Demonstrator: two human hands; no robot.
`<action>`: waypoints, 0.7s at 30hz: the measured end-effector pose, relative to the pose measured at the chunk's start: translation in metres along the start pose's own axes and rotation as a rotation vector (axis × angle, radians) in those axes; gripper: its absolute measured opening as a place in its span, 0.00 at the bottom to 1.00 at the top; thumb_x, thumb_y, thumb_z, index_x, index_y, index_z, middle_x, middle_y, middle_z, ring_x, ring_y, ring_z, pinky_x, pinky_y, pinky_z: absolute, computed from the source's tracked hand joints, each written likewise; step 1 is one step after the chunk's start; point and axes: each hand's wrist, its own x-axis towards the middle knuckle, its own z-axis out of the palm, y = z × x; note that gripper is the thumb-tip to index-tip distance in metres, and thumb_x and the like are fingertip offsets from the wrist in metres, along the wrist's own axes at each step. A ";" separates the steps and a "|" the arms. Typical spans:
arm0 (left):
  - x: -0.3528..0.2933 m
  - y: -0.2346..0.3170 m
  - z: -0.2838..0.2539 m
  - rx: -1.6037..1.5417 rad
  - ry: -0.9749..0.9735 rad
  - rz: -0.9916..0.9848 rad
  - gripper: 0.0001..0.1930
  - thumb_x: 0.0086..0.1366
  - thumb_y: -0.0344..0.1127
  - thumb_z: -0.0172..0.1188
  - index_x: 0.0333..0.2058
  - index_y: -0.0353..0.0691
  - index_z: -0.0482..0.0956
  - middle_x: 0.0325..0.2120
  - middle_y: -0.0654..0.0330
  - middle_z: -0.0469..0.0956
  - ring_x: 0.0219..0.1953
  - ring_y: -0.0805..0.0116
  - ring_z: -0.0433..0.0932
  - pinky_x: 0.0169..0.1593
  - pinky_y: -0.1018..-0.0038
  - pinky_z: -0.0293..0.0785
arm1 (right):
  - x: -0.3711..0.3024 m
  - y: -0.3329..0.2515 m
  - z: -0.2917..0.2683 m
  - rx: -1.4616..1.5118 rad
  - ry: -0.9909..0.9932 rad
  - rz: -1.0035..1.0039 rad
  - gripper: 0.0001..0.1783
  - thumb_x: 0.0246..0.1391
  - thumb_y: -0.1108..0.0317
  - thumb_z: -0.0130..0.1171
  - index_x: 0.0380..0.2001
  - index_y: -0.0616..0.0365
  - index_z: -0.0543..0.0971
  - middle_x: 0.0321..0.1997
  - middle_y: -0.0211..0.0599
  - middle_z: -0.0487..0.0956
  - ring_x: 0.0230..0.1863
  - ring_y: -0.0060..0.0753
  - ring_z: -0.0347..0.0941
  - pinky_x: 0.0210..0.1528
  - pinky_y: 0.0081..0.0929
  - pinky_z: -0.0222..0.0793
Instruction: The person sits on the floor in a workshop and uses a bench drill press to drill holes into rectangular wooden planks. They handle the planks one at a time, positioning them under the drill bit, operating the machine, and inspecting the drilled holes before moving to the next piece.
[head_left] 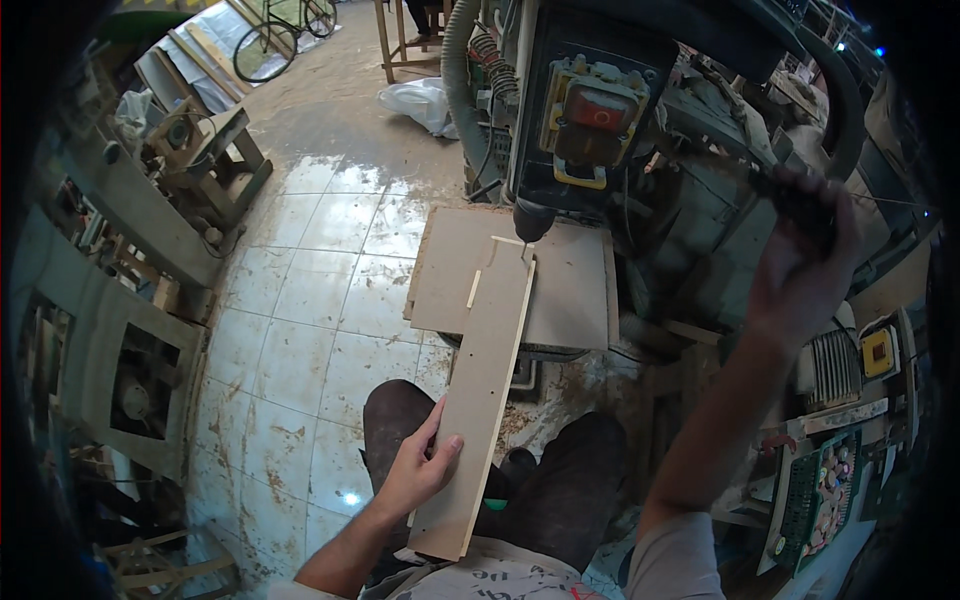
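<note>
My left hand grips the near part of a long narrow wooden board, thumb on top and fingers under its left edge. Small dark holes show along the board. Its far end lies on the flat board-topped table of a drill press, under the chuck. The thin drill bit points down at that end; whether it touches the wood I cannot tell. Raised at the right, my right hand is closed around a black lever handle, slightly blurred. Thin strips sit beside the board's left edge.
A switch box with a red button is on the press, beside a grey hose. Machines and a green crate of small items crowd the right. A wooden stand is at left; sawdust marks the tiled floor.
</note>
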 end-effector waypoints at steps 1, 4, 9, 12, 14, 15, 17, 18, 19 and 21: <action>0.000 0.000 0.000 -0.005 0.002 0.007 0.31 0.68 0.32 0.51 0.66 0.35 0.49 0.52 0.55 0.72 0.50 0.75 0.70 0.54 0.78 0.66 | -0.011 -0.001 -0.002 -0.017 -0.031 0.002 0.12 0.60 0.65 0.45 0.33 0.65 0.71 0.37 0.48 0.76 0.45 0.43 0.73 0.55 0.40 0.64; 0.000 0.000 0.001 -0.003 0.008 0.023 0.31 0.68 0.32 0.51 0.66 0.34 0.49 0.53 0.55 0.71 0.51 0.75 0.69 0.54 0.78 0.65 | -0.037 0.003 -0.008 -0.136 0.002 -0.044 0.12 0.61 0.64 0.42 0.32 0.63 0.68 0.38 0.50 0.76 0.46 0.47 0.72 0.58 0.45 0.60; -0.001 0.002 0.002 -0.020 0.010 0.001 0.31 0.68 0.32 0.51 0.66 0.34 0.49 0.54 0.55 0.71 0.51 0.76 0.69 0.54 0.79 0.65 | -0.063 0.015 -0.022 -0.180 0.034 -0.097 0.11 0.60 0.63 0.44 0.29 0.61 0.67 0.40 0.52 0.76 0.52 0.51 0.71 0.65 0.51 0.53; -0.001 0.003 0.002 -0.013 0.013 -0.017 0.31 0.68 0.32 0.51 0.66 0.35 0.49 0.53 0.56 0.71 0.50 0.77 0.69 0.53 0.80 0.65 | -0.083 0.025 -0.031 -0.081 0.006 -0.106 0.13 0.58 0.62 0.45 0.26 0.60 0.67 0.41 0.53 0.77 0.55 0.54 0.69 0.67 0.52 0.49; -0.001 0.004 0.002 -0.024 0.013 -0.024 0.31 0.68 0.32 0.51 0.66 0.35 0.49 0.52 0.57 0.72 0.49 0.77 0.70 0.53 0.80 0.66 | -0.102 0.032 -0.036 -0.126 -0.026 -0.087 0.12 0.58 0.62 0.46 0.26 0.59 0.66 0.42 0.49 0.76 0.58 0.55 0.66 0.68 0.52 0.47; -0.001 0.005 0.002 -0.031 0.014 -0.025 0.31 0.68 0.32 0.51 0.66 0.36 0.49 0.52 0.57 0.72 0.49 0.78 0.70 0.52 0.80 0.66 | -0.108 0.034 -0.039 -0.124 -0.092 -0.103 0.12 0.58 0.62 0.46 0.25 0.58 0.66 0.43 0.47 0.76 0.60 0.56 0.64 0.68 0.52 0.46; -0.001 0.007 0.003 -0.022 0.017 -0.030 0.31 0.68 0.32 0.51 0.66 0.36 0.49 0.52 0.58 0.72 0.48 0.78 0.70 0.52 0.80 0.66 | -0.115 0.035 -0.045 -0.151 -0.008 -0.042 0.11 0.56 0.63 0.47 0.24 0.57 0.66 0.41 0.47 0.76 0.61 0.57 0.63 0.68 0.52 0.46; -0.002 0.008 0.003 -0.016 0.016 -0.037 0.31 0.68 0.32 0.51 0.66 0.36 0.49 0.52 0.58 0.72 0.48 0.78 0.70 0.52 0.81 0.66 | -0.117 0.036 -0.046 -0.164 -0.007 -0.036 0.11 0.56 0.63 0.47 0.23 0.57 0.66 0.41 0.47 0.76 0.61 0.57 0.63 0.68 0.52 0.46; -0.003 0.010 0.003 -0.024 0.006 -0.065 0.31 0.68 0.31 0.51 0.66 0.35 0.49 0.54 0.58 0.70 0.51 0.77 0.68 0.55 0.79 0.64 | -0.117 0.035 -0.045 -0.174 0.049 -0.021 0.11 0.56 0.63 0.47 0.23 0.57 0.66 0.40 0.47 0.76 0.61 0.57 0.63 0.68 0.53 0.45; -0.003 0.012 0.002 -0.045 -0.012 -0.097 0.31 0.68 0.29 0.50 0.66 0.33 0.48 0.58 0.57 0.66 0.57 0.74 0.65 0.60 0.77 0.58 | -0.110 0.033 -0.040 -0.177 -0.002 -0.060 0.12 0.57 0.63 0.46 0.23 0.58 0.65 0.39 0.48 0.76 0.57 0.55 0.66 0.66 0.52 0.48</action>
